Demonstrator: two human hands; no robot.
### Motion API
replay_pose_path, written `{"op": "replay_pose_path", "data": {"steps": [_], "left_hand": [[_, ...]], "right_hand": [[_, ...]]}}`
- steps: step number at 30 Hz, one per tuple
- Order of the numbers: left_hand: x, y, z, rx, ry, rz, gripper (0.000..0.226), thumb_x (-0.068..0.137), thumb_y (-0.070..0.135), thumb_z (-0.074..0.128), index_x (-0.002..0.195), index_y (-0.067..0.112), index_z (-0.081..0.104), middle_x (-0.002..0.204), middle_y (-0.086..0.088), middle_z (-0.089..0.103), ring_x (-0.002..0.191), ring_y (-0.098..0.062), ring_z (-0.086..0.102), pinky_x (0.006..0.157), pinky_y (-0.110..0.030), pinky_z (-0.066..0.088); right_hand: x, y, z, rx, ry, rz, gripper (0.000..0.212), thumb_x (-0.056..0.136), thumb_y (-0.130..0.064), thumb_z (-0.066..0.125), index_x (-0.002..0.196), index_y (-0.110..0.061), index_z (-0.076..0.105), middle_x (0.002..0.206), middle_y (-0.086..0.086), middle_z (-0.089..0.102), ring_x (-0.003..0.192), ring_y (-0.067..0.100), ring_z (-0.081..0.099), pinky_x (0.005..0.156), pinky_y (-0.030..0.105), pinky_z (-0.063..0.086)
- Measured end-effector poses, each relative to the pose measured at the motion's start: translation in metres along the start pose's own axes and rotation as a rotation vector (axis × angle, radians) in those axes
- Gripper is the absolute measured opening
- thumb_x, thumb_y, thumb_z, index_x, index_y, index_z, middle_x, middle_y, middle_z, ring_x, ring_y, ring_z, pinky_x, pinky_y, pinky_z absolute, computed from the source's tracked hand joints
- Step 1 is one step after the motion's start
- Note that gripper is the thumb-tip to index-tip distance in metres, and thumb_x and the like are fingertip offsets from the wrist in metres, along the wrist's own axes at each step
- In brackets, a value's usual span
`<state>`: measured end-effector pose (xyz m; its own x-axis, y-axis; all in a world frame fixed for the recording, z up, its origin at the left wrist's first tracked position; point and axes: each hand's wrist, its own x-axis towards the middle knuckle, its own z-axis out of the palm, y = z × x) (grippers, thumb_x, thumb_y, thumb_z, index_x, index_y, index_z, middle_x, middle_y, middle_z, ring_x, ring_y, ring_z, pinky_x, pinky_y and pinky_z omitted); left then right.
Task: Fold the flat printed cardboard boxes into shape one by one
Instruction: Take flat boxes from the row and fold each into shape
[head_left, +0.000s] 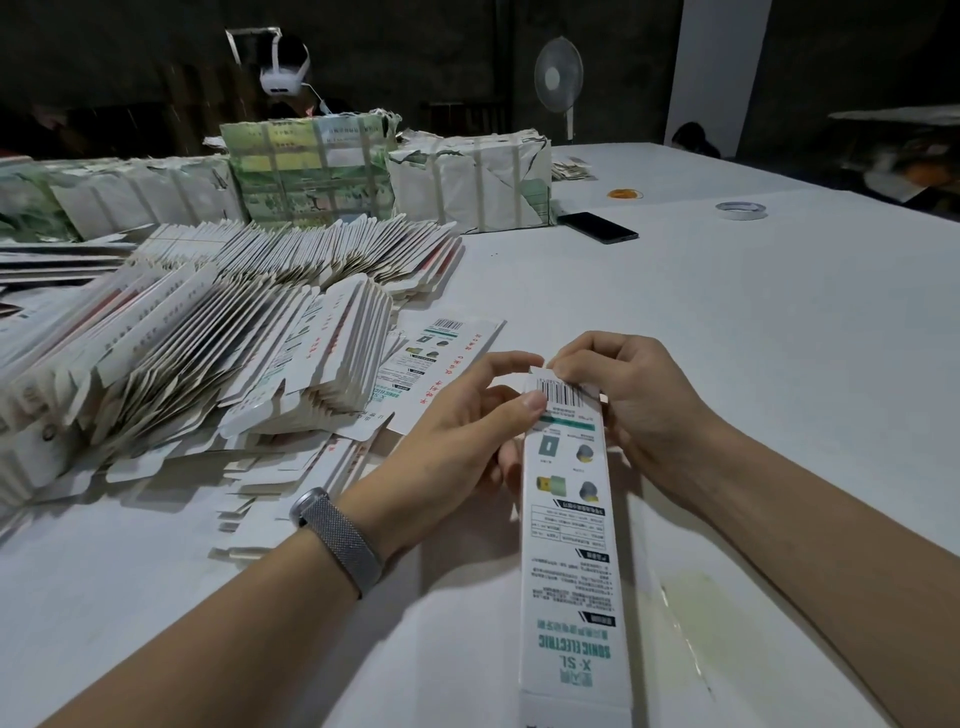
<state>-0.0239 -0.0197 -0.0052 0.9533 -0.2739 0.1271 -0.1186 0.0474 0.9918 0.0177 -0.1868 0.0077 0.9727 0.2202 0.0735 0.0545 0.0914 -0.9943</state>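
Single head-worn wide-angle view, facing forward and down across white table (727, 322). Close on both hands at lower centre; far table edge and dark room at top. No second view.

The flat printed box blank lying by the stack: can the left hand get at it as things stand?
Probably yes, once free. The flat printed box blank lies uncovered just beyond the left hand, but that hand now holds the long white printed box.

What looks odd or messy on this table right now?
A yellowish stain marks the white table beside the box both hands hold. The paper wrapping on the far bundles is torn, and the flat boxes have slumped sideways.
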Motion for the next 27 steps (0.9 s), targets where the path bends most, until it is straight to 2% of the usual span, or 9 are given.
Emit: {"op": "replay_pose_path", "data": {"steps": [2, 4, 6, 9, 11, 13, 17, 21, 27], "left_hand": [[0.001, -0.001, 0.000, -0.022, -0.001, 0.003, 0.043, 0.084, 0.031, 0.059, 0.122, 0.014, 0.054, 0.083, -0.014, 0.060, 0.043, -0.007, 0.046, 0.041, -0.011, 0.034], [0.001, -0.001, 0.000, -0.018, -0.005, 0.004, 0.038, 0.084, 0.032, 0.060, 0.118, 0.016, 0.054, 0.088, -0.020, 0.059, 0.045, -0.008, 0.046, 0.041, -0.012, 0.034], [0.001, -0.001, -0.001, -0.024, -0.002, 0.005, 0.036, 0.084, 0.034, 0.061, 0.116, 0.019, 0.055, 0.091, -0.022, 0.057, 0.045, -0.008, 0.045, 0.042, -0.013, 0.034], [0.001, -0.002, -0.003, -0.054, -0.002, 0.016, 0.033, 0.087, 0.033, 0.065, 0.115, 0.019, 0.054, 0.091, -0.019, 0.058, 0.044, -0.007, 0.047, 0.041, -0.013, 0.034], [0.003, -0.003, -0.003, -0.070, 0.011, 0.021, 0.029, 0.091, 0.031, 0.069, 0.113, 0.020, 0.054, 0.090, -0.016, 0.059, 0.044, -0.008, 0.046, 0.041, -0.014, 0.034], [0.004, -0.005, -0.004, -0.096, 0.036, 0.027, 0.025, 0.087, 0.030, 0.063, 0.110, 0.022, 0.056, 0.086, -0.011, 0.060, 0.044, -0.009, 0.044, 0.040, -0.014, 0.033], [0.005, -0.007, -0.005, -0.124, 0.049, 0.040, 0.016, 0.088, 0.029, 0.062, 0.104, 0.028, 0.060, 0.086, -0.012, 0.060, 0.045, -0.012, 0.040, 0.041, -0.016, 0.033], [0.005, -0.009, -0.007, -0.141, 0.055, 0.066, 0.015, 0.096, 0.024, 0.064, 0.109, 0.023, 0.057, 0.082, -0.002, 0.066, 0.043, -0.008, 0.046, 0.042, -0.015, 0.035], [0.006, -0.009, -0.007, -0.183, 0.089, 0.075, 0.022, 0.088, 0.025, 0.062, 0.108, 0.019, 0.056, 0.086, -0.010, 0.058, 0.043, -0.008, 0.042, 0.040, -0.015, 0.034]], "right_hand": [[0.000, 0.000, -0.001, -0.013, -0.020, 0.009, 0.028, 0.090, -0.002, 0.059, 0.064, -0.012, 0.066, 0.057, 0.004, 0.061, 0.048, 0.019, 0.060, 0.037, 0.019, 0.036], [0.000, 0.000, 0.000, -0.020, -0.031, 0.012, 0.029, 0.090, -0.004, 0.058, 0.064, -0.013, 0.066, 0.058, 0.005, 0.062, 0.048, 0.020, 0.061, 0.040, 0.021, 0.034], [0.000, 0.001, 0.001, 0.000, -0.026, 0.005, 0.029, 0.092, -0.005, 0.057, 0.065, -0.012, 0.067, 0.060, 0.007, 0.063, 0.050, 0.020, 0.062, 0.042, 0.023, 0.041], [-0.001, 0.004, 0.004, 0.017, -0.015, -0.020, 0.030, 0.095, -0.013, 0.056, 0.067, -0.014, 0.068, 0.066, 0.010, 0.064, 0.059, 0.026, 0.065, 0.061, 0.034, 0.050], [-0.001, 0.006, 0.005, 0.003, -0.002, -0.048, 0.026, 0.093, -0.026, 0.057, 0.071, -0.018, 0.068, 0.071, 0.009, 0.065, 0.068, 0.028, 0.067, 0.072, 0.043, 0.049], [-0.001, 0.006, 0.006, 0.025, 0.009, -0.051, 0.020, 0.082, -0.035, 0.055, 0.071, -0.026, 0.068, 0.072, 0.005, 0.065, 0.075, 0.027, 0.067, 0.077, 0.048, 0.046], [0.000, 0.009, 0.006, 0.088, -0.019, -0.050, 0.012, 0.077, -0.031, 0.053, 0.074, -0.033, 0.064, 0.077, 0.008, 0.065, 0.080, 0.029, 0.061, 0.078, 0.051, 0.038], [0.003, 0.014, 0.006, 0.117, -0.047, -0.067, 0.014, 0.075, -0.024, 0.055, 0.087, -0.029, 0.060, 0.078, 0.007, 0.064, 0.081, 0.034, 0.057, 0.080, 0.053, 0.041], [0.004, 0.014, 0.005, 0.112, -0.040, -0.108, 0.012, 0.076, -0.023, 0.062, 0.074, -0.034, 0.066, 0.083, 0.006, 0.065, 0.076, 0.027, 0.065, 0.072, 0.044, 0.051]]}}
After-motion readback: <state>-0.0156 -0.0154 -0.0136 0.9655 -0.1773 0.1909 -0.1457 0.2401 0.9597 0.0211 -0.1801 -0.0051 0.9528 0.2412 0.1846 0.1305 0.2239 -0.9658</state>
